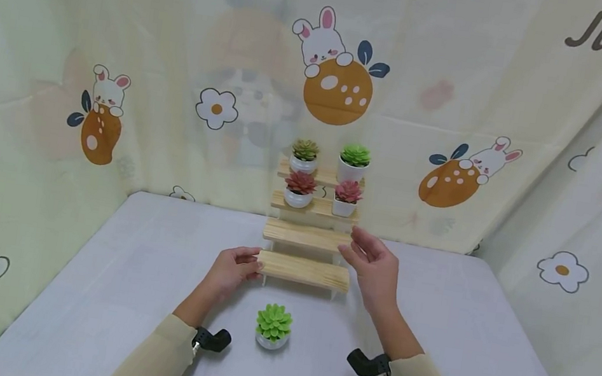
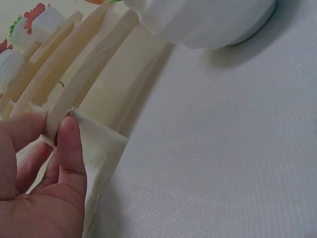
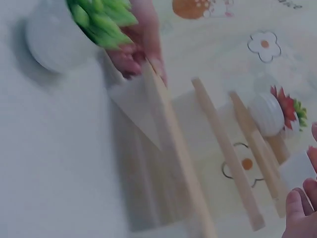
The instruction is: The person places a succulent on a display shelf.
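A stepped stand with several pale wooden shelves (image 1: 306, 235) and white side supports stands on the table. My left hand (image 1: 231, 271) pinches the left end of its lowest shelf (image 1: 303, 270); in the left wrist view, thumb and fingers close around the board's end (image 2: 94, 69). My right hand (image 1: 377, 269) is at the stand's right side, fingers loosely bent and holding nothing, fingertips close to the second shelf's end. In front of the stand sits a bright green succulent (image 1: 274, 322) in a round white pot. The right wrist view shows this pot (image 3: 59, 37) too.
On the upper two shelves stand a brownish-green succulent (image 1: 304, 155), a green one (image 1: 354, 162), and two red ones, at left (image 1: 299, 189) and right (image 1: 346, 197), all in white pots. A printed cloth (image 1: 247, 161) hangs behind the white table (image 1: 151, 270).
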Tool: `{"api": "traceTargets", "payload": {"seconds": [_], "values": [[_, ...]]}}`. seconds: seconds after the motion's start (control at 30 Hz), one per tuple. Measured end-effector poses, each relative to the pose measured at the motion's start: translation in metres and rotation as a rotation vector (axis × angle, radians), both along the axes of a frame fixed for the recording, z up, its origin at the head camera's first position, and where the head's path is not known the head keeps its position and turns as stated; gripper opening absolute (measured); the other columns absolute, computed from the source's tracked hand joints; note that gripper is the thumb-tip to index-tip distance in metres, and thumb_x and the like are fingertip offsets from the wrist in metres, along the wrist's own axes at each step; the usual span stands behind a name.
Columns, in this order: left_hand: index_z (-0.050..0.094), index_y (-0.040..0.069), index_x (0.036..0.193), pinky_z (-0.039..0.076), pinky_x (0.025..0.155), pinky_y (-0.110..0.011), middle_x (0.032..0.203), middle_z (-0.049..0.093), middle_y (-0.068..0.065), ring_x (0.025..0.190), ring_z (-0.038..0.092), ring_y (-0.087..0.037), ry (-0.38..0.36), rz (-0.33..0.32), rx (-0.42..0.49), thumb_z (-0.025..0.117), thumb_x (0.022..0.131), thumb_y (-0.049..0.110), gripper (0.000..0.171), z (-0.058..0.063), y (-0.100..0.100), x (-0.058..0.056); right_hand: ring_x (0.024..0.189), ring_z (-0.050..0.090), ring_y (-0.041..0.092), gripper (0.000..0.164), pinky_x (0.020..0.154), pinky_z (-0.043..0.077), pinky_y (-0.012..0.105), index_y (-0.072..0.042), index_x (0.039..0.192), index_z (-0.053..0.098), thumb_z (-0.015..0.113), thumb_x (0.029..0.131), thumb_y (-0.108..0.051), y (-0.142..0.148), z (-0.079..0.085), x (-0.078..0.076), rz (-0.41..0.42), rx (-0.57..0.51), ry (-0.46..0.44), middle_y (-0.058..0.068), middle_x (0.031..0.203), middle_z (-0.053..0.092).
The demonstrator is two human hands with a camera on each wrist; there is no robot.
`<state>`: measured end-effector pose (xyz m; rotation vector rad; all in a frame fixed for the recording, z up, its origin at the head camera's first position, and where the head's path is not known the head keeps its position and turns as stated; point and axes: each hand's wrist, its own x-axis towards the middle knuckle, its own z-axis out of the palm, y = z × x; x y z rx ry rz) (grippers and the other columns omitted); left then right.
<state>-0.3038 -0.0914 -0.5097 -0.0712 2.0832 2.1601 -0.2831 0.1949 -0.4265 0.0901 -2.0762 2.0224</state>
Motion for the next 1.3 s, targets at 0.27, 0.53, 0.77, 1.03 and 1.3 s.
{"api": "traceTargets", "payload": {"seconds": [0.27, 0.53, 0.77, 1.03, 1.3], "values": [[0.062, -0.007, 0.133, 0.066, 0.077, -0.029, 0.111, 0.068, -0.020, 0.084, 0.069, -0.015, 0.016, 0.007, 0.017, 0.067, 0.094, -0.006, 0.040, 0.002, 0.000, -0.002, 0.129, 0.063, 0.022, 0.057, 0.099, 0.058, 0.023, 0.005, 0.136, 0.060, 0.081, 0.083, 0.003, -0.013, -0.041, 0.043, 0.130, -0.087, -0.108, 0.021, 0.143, 0.060], [0.062, -0.008, 0.133, 0.066, 0.077, -0.028, 0.111, 0.068, -0.020, 0.086, 0.068, -0.015, 0.008, 0.016, 0.026, 0.067, 0.093, -0.007, 0.040, 0.001, 0.000, -0.002, 0.139, 0.051, 0.040, 0.065, 0.108, 0.054, 0.028, 0.007, 0.137, 0.057, 0.085, 0.079, -0.001, -0.024, -0.070, 0.076, 0.341, -0.044, -0.208, 0.028, 0.148, 0.053], [0.061, -0.009, 0.133, 0.066, 0.077, -0.029, 0.109, 0.068, -0.019, 0.086, 0.068, -0.016, 0.014, 0.008, 0.022, 0.066, 0.094, -0.008, 0.040, 0.004, 0.001, -0.001, 0.145, 0.043, 0.041, 0.079, 0.114, 0.049, 0.031, 0.006, 0.145, 0.049, 0.088, 0.078, -0.008, -0.034, -0.078, 0.087, 0.515, 0.030, -0.216, 0.027, 0.154, 0.046], [0.062, -0.008, 0.133, 0.066, 0.077, -0.029, 0.109, 0.068, -0.019, 0.084, 0.069, -0.015, 0.004, 0.011, 0.015, 0.067, 0.094, -0.007, 0.040, 0.002, 0.002, -0.002, 0.140, 0.050, 0.038, 0.082, 0.113, 0.049, 0.025, 0.006, 0.146, 0.048, 0.090, 0.077, -0.010, -0.051, -0.081, 0.091, 0.545, 0.131, -0.190, 0.026, 0.150, 0.051], [0.061, -0.010, 0.133, 0.066, 0.075, -0.029, 0.106, 0.069, -0.018, 0.083, 0.069, -0.015, 0.005, 0.011, 0.027, 0.067, 0.093, -0.008, 0.041, 0.002, 0.002, 0.000, 0.132, 0.058, 0.035, 0.079, 0.106, 0.052, 0.019, 0.008, 0.141, 0.051, 0.091, 0.075, -0.009, -0.063, -0.087, 0.093, 0.484, 0.165, -0.187, 0.025, 0.142, 0.058]]}}
